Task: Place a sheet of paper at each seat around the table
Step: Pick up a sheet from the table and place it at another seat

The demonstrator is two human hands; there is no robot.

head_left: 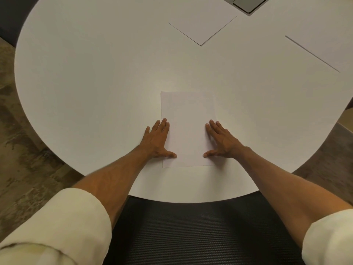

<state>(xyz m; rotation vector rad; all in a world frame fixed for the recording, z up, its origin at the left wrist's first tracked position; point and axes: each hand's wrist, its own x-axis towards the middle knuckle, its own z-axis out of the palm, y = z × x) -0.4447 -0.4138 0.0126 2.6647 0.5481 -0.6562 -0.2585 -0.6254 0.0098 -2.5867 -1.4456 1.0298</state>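
A white sheet of paper [188, 121] lies flat on the round white table [91, 83], close to the near edge in front of me. My left hand [157, 140] rests flat on the sheet's left edge, fingers spread. My right hand [221, 140] lies flat on its right edge in the same way. Neither hand grips anything. A second sheet [203, 25] lies at the far side of the table, turned at an angle. A third sheet [324, 44] lies at the far right, partly cut off by the frame.
A black mesh chair seat [191, 232] stands under me at the table's near edge. A grey laptop-like device [248, 3] sits at the table's far edge. Patterned carpet [23, 150] surrounds the table on the left.
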